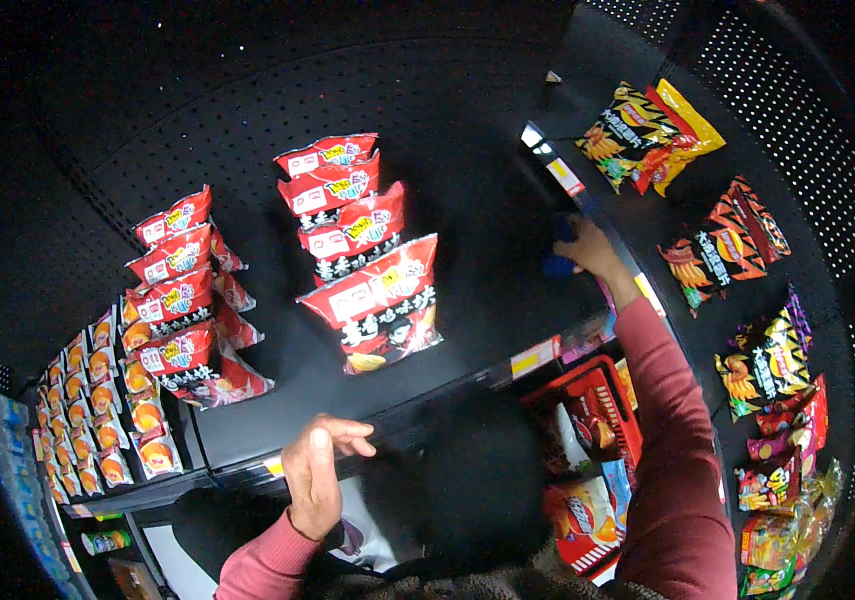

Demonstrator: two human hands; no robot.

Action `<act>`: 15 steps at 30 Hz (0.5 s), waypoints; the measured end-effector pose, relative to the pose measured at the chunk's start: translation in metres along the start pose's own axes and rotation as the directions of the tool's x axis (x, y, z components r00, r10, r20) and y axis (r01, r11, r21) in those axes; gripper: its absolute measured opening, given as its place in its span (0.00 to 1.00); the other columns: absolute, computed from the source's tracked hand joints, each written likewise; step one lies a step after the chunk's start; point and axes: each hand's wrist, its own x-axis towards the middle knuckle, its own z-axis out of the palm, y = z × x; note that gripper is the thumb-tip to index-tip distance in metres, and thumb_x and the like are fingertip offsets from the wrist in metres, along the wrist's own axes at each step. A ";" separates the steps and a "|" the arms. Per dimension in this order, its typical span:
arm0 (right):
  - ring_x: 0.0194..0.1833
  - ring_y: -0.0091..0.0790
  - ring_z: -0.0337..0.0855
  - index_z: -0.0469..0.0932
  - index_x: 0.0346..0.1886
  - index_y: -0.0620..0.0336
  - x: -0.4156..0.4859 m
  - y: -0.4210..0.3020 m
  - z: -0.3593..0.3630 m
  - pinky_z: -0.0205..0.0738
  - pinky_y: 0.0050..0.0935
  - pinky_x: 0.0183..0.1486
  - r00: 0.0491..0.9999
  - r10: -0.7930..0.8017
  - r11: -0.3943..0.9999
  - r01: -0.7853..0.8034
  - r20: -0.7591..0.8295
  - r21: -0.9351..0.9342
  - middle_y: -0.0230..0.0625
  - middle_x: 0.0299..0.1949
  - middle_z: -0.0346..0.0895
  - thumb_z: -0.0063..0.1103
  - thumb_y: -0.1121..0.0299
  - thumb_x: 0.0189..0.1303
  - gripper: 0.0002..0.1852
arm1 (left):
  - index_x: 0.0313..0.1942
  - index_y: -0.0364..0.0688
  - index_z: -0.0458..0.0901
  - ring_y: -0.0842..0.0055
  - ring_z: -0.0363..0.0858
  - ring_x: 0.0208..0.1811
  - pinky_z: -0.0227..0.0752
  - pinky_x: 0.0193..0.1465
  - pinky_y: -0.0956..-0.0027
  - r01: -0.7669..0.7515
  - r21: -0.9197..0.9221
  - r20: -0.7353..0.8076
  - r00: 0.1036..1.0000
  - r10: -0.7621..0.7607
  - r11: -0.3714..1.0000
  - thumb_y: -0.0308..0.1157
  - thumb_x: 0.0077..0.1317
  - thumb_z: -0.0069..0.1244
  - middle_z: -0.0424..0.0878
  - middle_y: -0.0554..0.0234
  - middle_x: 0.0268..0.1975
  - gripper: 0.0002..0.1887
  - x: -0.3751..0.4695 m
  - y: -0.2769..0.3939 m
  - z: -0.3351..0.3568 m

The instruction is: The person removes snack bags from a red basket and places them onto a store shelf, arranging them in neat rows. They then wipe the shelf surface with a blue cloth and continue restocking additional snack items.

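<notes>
My right hand [591, 251] reaches forward over the black shelf [472, 300], near its right corner. Its fingers are bent over a dark blue cloth-like thing [559, 262], partly hidden and dim. My left hand [315, 472] is at the shelf's front edge, its thumb up and fingers slightly bent, holding nothing. Beyond it, red snack bags [390, 307] stand upright in a row running back from the front. A second row of red snack bags [180, 345] stands to its left, with some leaning bags beside it.
Small orange-printed packets [157, 450] fill the far left. A red basket [607, 390] with snack bags is below the shelf, between my arms. More chip bags [720, 251] stand on the right-hand shelf, backed by a perforated panel [787, 112]. Price tags [536, 360] line the shelf edges.
</notes>
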 end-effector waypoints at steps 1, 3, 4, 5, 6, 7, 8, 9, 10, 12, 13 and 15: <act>0.35 0.40 0.89 0.75 0.66 0.71 -0.017 0.003 0.001 0.85 0.37 0.29 0.999 0.010 1.000 -0.011 -0.034 -0.009 0.51 0.48 0.86 0.74 0.61 0.58 0.35 | 0.46 0.31 0.86 0.74 0.84 0.37 0.74 0.44 0.71 0.004 -0.002 0.001 1.000 -0.004 1.000 0.38 0.87 0.27 0.86 0.56 0.35 0.28 -0.001 0.000 0.001; 0.33 0.39 0.89 0.75 0.66 0.74 -0.045 0.009 0.002 0.84 0.38 0.29 0.997 0.031 0.999 -0.032 -0.077 -0.009 0.51 0.45 0.86 0.76 0.61 0.57 0.37 | 0.45 0.31 0.86 0.75 0.84 0.37 0.74 0.43 0.71 -0.012 -0.002 0.002 1.000 0.012 1.000 0.38 0.87 0.27 0.86 0.58 0.35 0.27 -0.001 0.000 0.002; 0.33 0.39 0.88 0.74 0.67 0.75 -0.057 0.012 0.003 0.84 0.36 0.29 0.995 0.040 0.999 -0.040 -0.086 0.000 0.50 0.45 0.86 0.76 0.60 0.56 0.38 | 0.45 0.31 0.86 0.75 0.84 0.37 0.74 0.43 0.71 -0.017 0.000 0.002 1.000 0.017 1.000 0.38 0.87 0.28 0.86 0.58 0.35 0.27 -0.002 -0.001 0.003; 0.32 0.38 0.88 0.74 0.67 0.75 -0.065 0.015 0.003 0.83 0.35 0.29 0.994 0.049 0.999 -0.048 -0.095 0.009 0.49 0.44 0.86 0.76 0.60 0.56 0.39 | 0.45 0.31 0.86 0.76 0.84 0.37 0.74 0.43 0.71 -0.021 0.001 0.000 1.000 0.021 1.000 0.38 0.87 0.28 0.86 0.59 0.35 0.27 -0.002 -0.002 0.003; 0.33 0.37 0.88 0.75 0.66 0.74 -0.071 0.017 0.003 0.83 0.34 0.30 0.990 0.090 0.994 -0.083 -0.110 0.069 0.46 0.43 0.86 0.74 0.59 0.56 0.37 | 0.44 0.32 0.86 0.77 0.84 0.36 0.73 0.43 0.72 -0.014 0.009 -0.001 1.000 0.014 1.000 0.39 0.87 0.28 0.87 0.60 0.35 0.28 -0.002 -0.002 0.003; 0.34 0.36 0.87 0.76 0.64 0.72 -0.074 0.020 0.003 0.83 0.34 0.30 0.984 0.132 0.985 -0.116 -0.123 0.130 0.44 0.43 0.85 0.73 0.59 0.57 0.35 | 0.44 0.32 0.87 0.78 0.83 0.36 0.73 0.43 0.72 -0.024 0.037 -0.012 1.000 0.024 0.999 0.41 0.87 0.29 0.88 0.60 0.34 0.28 -0.002 -0.004 0.004; 0.35 0.35 0.87 0.78 0.63 0.71 -0.077 0.023 0.001 0.83 0.33 0.31 0.975 0.176 0.970 -0.148 -0.135 0.191 0.42 0.42 0.85 0.72 0.58 0.58 0.33 | 0.43 0.32 0.87 0.78 0.83 0.35 0.73 0.42 0.72 -0.023 0.031 -0.017 1.000 0.024 0.999 0.42 0.87 0.29 0.88 0.60 0.33 0.29 -0.001 -0.005 0.006; 0.36 0.33 0.87 0.79 0.62 0.69 -0.083 0.027 -0.002 0.83 0.32 0.32 0.955 0.252 0.947 -0.211 -0.153 0.242 0.40 0.42 0.85 0.71 0.58 0.59 0.31 | 0.43 0.32 0.87 0.78 0.83 0.35 0.73 0.42 0.72 -0.017 0.028 -0.021 1.000 0.018 0.999 0.42 0.87 0.29 0.88 0.60 0.33 0.29 -0.001 -0.006 0.007; 0.37 0.30 0.84 0.81 0.53 0.63 -0.092 0.033 -0.008 0.81 0.31 0.33 0.970 0.184 0.900 -0.101 -0.161 0.425 0.34 0.38 0.83 0.69 0.58 0.60 0.22 | 0.43 0.32 0.87 0.78 0.83 0.35 0.73 0.42 0.72 -0.026 0.040 -0.022 0.999 0.027 0.999 0.43 0.87 0.29 0.88 0.60 0.32 0.29 -0.001 -0.007 0.008; 0.39 0.29 0.82 0.78 0.44 0.55 -0.111 0.043 -0.022 0.80 0.29 0.39 0.966 0.151 0.692 0.049 -0.211 0.720 0.29 0.38 0.81 0.66 0.62 0.63 0.12 | 0.43 0.32 0.87 0.78 0.83 0.34 0.73 0.42 0.72 -0.037 0.049 -0.025 0.999 0.038 0.998 0.43 0.87 0.29 0.88 0.60 0.32 0.29 -0.001 -0.010 0.010; 0.40 0.29 0.82 0.78 0.43 0.53 -0.124 0.047 -0.029 0.80 0.29 0.41 0.960 0.156 0.527 0.119 -0.234 0.841 0.29 0.39 0.81 0.65 0.62 0.63 0.10 | 0.43 0.32 0.87 0.78 0.83 0.34 0.73 0.42 0.72 -0.039 0.038 -0.027 0.999 0.040 0.999 0.43 0.87 0.29 0.88 0.59 0.32 0.29 -0.001 -0.011 0.010; 0.47 0.39 0.87 0.79 0.58 0.59 -0.155 0.054 -0.042 0.84 0.41 0.53 0.982 0.110 0.262 0.119 -0.152 0.958 0.38 0.52 0.86 0.62 0.61 0.66 0.20 | 0.42 0.32 0.87 0.77 0.84 0.34 0.73 0.42 0.72 -0.028 0.079 -0.034 0.999 0.031 0.996 0.44 0.87 0.29 0.88 0.59 0.31 0.30 -0.003 -0.012 0.011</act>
